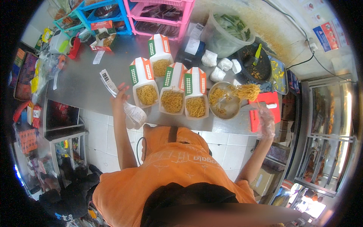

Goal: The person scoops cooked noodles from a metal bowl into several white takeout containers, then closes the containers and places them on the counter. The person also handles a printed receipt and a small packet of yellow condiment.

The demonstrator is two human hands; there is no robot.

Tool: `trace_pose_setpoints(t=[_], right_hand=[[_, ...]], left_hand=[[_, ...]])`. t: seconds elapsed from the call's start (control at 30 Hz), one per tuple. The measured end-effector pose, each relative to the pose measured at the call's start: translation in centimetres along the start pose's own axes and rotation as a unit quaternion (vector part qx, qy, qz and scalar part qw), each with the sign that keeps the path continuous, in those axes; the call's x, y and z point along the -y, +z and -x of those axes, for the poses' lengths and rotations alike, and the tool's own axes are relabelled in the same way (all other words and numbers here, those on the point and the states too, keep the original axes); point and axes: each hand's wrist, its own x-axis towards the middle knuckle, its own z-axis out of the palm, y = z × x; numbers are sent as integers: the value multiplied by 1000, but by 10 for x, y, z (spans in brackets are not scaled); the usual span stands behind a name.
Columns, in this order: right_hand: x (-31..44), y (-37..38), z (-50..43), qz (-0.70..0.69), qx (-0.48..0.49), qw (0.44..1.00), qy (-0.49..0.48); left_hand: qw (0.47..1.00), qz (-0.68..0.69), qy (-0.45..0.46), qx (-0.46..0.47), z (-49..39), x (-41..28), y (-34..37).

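My left hand [121, 96], bare, holds a long curling printed paper slip [134, 115] over the table's front edge. My right hand [266, 120], in a clear plastic glove, grips a thin utensil that is mostly hidden by the hand. A clump of yellow noodles [248, 92] hangs at its far end, over the right rim of a round metal bowl [225, 112]. More noodles lie in that bowl. Left of it stand several open paper food boxes, among them a front box [196, 107] and a rear box [161, 66], each with noodles inside.
A red cutting board [255, 122] with a white-handled knife [271, 105] lies at the right. Behind are white crumpled bundles [217, 74], a dark pan [262, 72], a plastic tub [210, 37] of green leaves and a dark printer [188, 56]. Pink [188, 17] and blue racks [129, 25] stand behind.
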Motion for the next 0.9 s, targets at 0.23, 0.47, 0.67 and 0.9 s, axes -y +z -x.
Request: trace_pose_setpoints(t=[0.23,0.47,0.67,0.9], right_hand=[[101,41,29,0,-1,998,-65],[141,119,13,19,31,997,-73],[134,214,-20,-24,181,979,-85],[63,334,-75,437,128,830,-322]], left_hand=[[997,-65,38,-23,-15,23,-15],[843,-529,91,-40,-27,75,-36],[901,-432,13,36,-21,99,-48],[922,-385,43,-3,-5,102,-43]])
